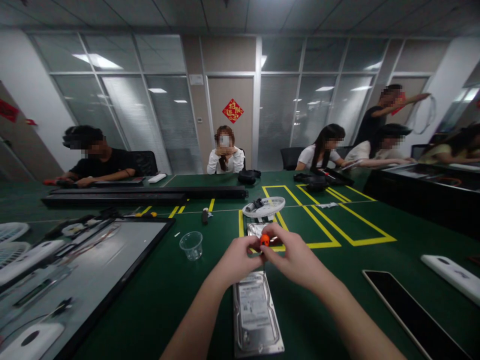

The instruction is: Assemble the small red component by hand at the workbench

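Both hands meet in front of me around a small orange-handled screwdriver (265, 241), whose thin dark shaft points down toward a hard drive. My left hand (242, 257) is closed, its fingertips pinching the handle from the left. From the other side my right hand (290, 255) grips it between thumb and fingers. The silver hard drive (255, 315) lies flat with its label up below my hands. Whether the tip touches a screw cannot be made out. Just beyond my fingers lies another silver hard drive (256, 229), partly hidden by them.
A clear plastic cup (191, 246) stands left of my hands. Behind them sits a white basket (275, 206) with dark items. A large panel (108, 265) covers the left side; a phone (408, 315) lies at right. Several people sit around the green table.
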Action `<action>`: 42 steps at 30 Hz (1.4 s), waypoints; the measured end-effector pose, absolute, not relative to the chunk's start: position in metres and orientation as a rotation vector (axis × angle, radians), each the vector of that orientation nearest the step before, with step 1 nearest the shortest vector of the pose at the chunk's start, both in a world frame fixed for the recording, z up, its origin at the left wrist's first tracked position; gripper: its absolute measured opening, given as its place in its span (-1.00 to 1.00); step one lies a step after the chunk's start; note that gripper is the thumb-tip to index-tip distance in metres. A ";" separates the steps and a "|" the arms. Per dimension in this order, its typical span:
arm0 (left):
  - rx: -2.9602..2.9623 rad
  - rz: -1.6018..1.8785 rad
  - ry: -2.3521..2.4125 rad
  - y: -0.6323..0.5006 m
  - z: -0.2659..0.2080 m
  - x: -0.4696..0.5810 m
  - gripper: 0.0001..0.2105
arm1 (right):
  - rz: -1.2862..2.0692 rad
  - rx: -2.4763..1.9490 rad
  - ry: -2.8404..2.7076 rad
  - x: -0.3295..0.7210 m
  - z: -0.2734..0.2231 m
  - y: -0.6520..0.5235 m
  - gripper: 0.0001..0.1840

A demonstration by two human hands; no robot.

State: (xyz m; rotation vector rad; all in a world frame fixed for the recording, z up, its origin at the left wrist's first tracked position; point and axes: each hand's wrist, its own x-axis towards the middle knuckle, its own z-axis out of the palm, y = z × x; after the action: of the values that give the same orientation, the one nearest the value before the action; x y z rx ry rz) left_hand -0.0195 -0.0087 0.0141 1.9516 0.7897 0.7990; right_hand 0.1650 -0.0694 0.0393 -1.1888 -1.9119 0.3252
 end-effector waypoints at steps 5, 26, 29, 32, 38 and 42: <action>1.844 0.734 0.775 0.006 0.021 -0.019 -0.75 | 0.365 -1.313 -2.096 0.168 0.072 -0.056 -0.88; 1.941 0.659 0.691 0.002 0.034 -0.009 -0.77 | 0.236 -1.529 -2.165 0.166 0.081 -0.058 -0.87; 1.936 0.649 0.703 0.002 0.035 -0.009 -0.83 | 0.214 -1.542 -2.151 0.168 0.080 -0.059 -0.87; 1.930 0.646 0.690 0.003 0.034 -0.011 -0.84 | 0.281 -1.429 -2.222 0.172 0.080 -0.061 -0.81; 1.849 0.707 0.657 0.006 0.023 -0.008 -0.69 | 0.315 -1.486 -2.193 0.175 0.080 -0.057 -0.87; 1.811 0.664 0.692 0.008 0.018 -0.005 -0.84 | 0.307 -1.643 -2.165 0.175 0.087 -0.060 -0.86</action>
State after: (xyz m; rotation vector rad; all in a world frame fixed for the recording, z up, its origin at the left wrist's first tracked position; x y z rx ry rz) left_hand -0.0049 0.0078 0.0183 1.8106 0.6918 0.6638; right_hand 0.1745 -0.0595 0.0869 -1.6427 -2.1654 0.3068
